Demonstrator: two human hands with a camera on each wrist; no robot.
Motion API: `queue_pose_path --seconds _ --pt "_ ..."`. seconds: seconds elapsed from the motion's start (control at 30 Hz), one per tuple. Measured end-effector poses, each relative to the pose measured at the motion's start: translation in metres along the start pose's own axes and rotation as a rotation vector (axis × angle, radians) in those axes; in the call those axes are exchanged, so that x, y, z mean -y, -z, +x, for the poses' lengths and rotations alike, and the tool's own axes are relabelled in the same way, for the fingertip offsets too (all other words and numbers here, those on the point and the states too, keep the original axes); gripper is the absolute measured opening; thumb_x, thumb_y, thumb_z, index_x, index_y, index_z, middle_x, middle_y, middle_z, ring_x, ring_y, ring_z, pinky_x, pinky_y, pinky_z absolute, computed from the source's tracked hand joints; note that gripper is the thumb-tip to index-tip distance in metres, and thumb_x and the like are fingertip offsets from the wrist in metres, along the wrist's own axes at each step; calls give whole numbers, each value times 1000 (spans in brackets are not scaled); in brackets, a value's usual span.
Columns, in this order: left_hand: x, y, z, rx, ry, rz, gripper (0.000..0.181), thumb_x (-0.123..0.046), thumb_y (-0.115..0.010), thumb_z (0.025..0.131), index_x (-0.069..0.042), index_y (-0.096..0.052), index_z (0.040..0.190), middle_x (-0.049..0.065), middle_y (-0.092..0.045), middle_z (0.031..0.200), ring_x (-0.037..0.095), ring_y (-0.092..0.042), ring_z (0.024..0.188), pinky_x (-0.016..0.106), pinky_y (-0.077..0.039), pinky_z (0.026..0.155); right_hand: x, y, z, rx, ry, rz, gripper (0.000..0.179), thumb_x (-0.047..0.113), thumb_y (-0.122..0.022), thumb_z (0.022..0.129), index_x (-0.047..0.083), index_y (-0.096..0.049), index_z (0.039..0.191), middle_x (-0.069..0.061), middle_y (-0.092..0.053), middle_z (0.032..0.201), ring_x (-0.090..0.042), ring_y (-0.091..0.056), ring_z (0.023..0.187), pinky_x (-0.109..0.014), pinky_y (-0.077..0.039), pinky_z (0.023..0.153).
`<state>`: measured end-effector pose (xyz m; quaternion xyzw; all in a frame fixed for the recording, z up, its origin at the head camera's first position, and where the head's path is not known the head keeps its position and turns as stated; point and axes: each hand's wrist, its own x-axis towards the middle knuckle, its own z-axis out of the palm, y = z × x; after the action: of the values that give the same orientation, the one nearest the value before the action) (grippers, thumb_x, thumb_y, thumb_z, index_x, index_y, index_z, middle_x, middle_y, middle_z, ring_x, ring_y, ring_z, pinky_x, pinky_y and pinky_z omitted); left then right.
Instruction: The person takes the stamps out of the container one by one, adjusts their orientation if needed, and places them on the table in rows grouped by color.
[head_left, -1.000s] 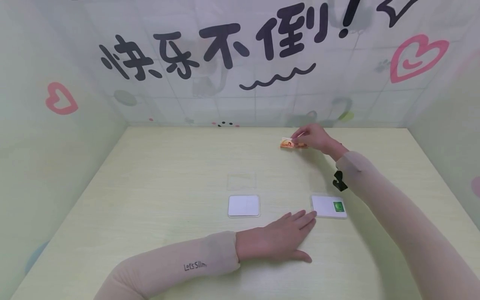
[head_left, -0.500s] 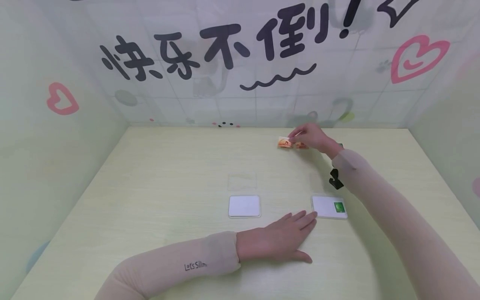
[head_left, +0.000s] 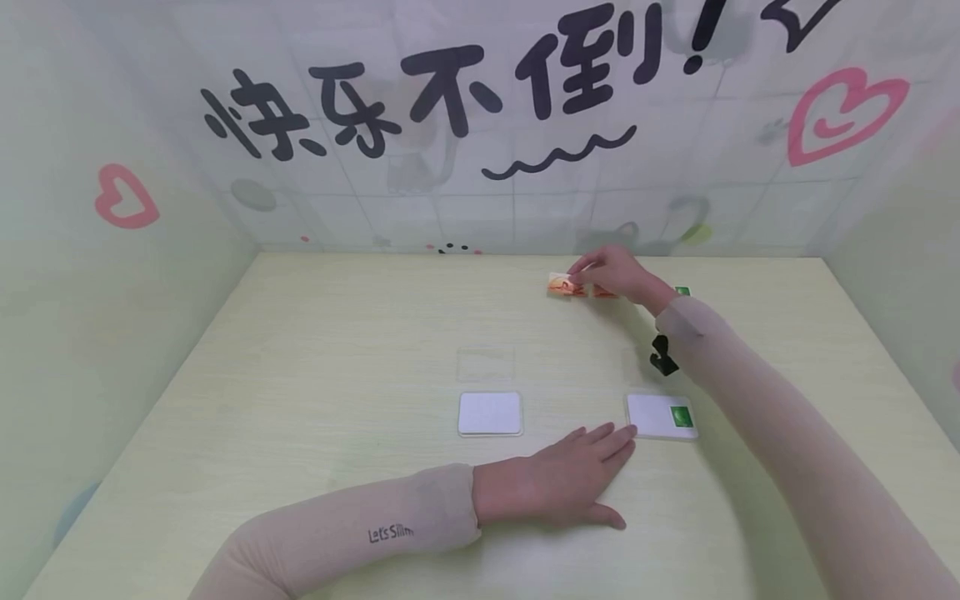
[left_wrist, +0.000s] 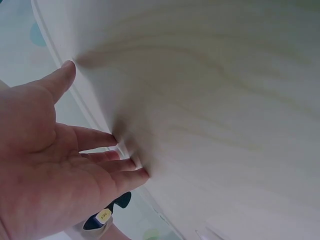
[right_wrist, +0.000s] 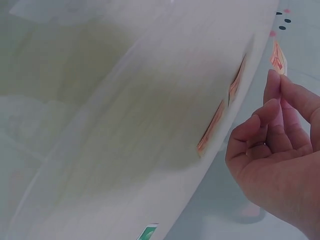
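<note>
My right hand (head_left: 618, 273) is at the back of the table, pinching a small orange-printed, stamp-like paper (right_wrist: 278, 57) between thumb and forefinger. In the right wrist view, two similar orange papers (right_wrist: 212, 129) lie on the table below it. My left hand (head_left: 573, 475) lies palm down near the front with fingers spread. Its fingertips (left_wrist: 142, 176) reach the lower left corner of a white card (head_left: 648, 415), which bears a green stamp-like picture (head_left: 681, 417) at its right side.
A second white card (head_left: 489, 413) in a clear case lies left of the first. Behind it is a faint transparent rectangle (head_left: 486, 363). Another green piece (head_left: 682, 291) lies by the right wrist, which wears a dark strap (head_left: 663, 357). A printed wall (head_left: 375, 212) bounds the table's back.
My right hand has shifted a little left with the orange paper. The green piece behind the right wrist has come into sight. My left hand has stayed in place.
</note>
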<state>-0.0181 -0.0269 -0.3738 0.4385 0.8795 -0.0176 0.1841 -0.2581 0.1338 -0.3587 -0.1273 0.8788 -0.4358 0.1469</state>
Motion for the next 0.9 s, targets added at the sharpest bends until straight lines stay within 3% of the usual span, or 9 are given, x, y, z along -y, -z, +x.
queue_pose_path --seconds 0.2,0.4,0.57,0.67,0.9 --pt "0 -1 1 -4 2 2 89 -63 -56 103 -8 -28 167 3 -13 177 22 -19 162 36 -26 127 3 -2 6 4 -13 -28 29 17 -68 104 -5 -73 123 -14 -78 111 -19 -56 82 -30 -47 71" --pt "-1 -1 1 -5 5 13 89 -63 -56 103 -8 -28 167 3 -14 177 21 -20 162 36 -27 127 4 -4 12 20 -21 -14 29 16 -70 103 -5 -73 122 -11 -78 102 -17 -52 66 -28 -43 61" --pt "-1 -1 0 -6 2 11 89 -62 -56 103 -8 -27 167 3 -14 177 22 -20 162 36 -26 127 4 -8 16 21 -28 -22 29 15 -70 102 -5 -74 122 -12 -77 102 -9 -37 51 -26 -32 53" --pt "-1 -1 -1 -4 2 10 88 -62 -56 103 -8 -27 167 3 -14 177 21 -20 162 36 -26 127 4 -9 18 22 -28 -36 29 16 -70 103 -5 -74 122 -13 -76 106 -8 -30 48 -25 -29 51" --pt "-1 0 -2 0 1 15 88 -63 -54 104 -8 -26 167 3 -13 177 21 -19 162 36 -25 127 1 -9 22 27 -48 -54 29 16 -68 104 -4 -74 123 -16 -75 111 -8 -30 47 -26 -30 51"
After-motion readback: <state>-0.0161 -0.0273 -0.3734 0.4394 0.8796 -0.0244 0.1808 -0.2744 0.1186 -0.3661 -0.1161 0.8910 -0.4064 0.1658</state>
